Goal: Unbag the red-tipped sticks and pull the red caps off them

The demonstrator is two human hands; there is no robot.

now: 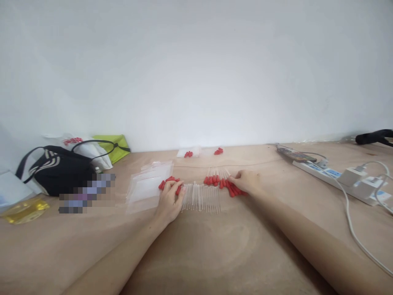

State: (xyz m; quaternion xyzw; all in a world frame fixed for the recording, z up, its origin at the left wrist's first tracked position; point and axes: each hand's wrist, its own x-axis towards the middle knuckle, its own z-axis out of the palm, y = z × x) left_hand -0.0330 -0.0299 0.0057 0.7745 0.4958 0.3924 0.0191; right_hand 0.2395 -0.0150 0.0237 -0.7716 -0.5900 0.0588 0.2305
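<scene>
My left hand [170, 199] is curled around a bunch of red-capped clear droppers [170, 180], their red bulbs poking out past my fingers. A row of clear dropper tubes [201, 197] lies on the wooden table between my hands. My right hand [247, 181] rests on a second cluster of red-capped droppers [218, 181], fingers closed over the red ends. A stack of clear plastic bags [146, 186] lies just left of my left hand.
A black bag [55, 169] and a green pouch [114, 146] sit far left. A white power strip [334, 176] with chargers and cables runs along the right. A few loose red caps [218, 151] lie near the wall.
</scene>
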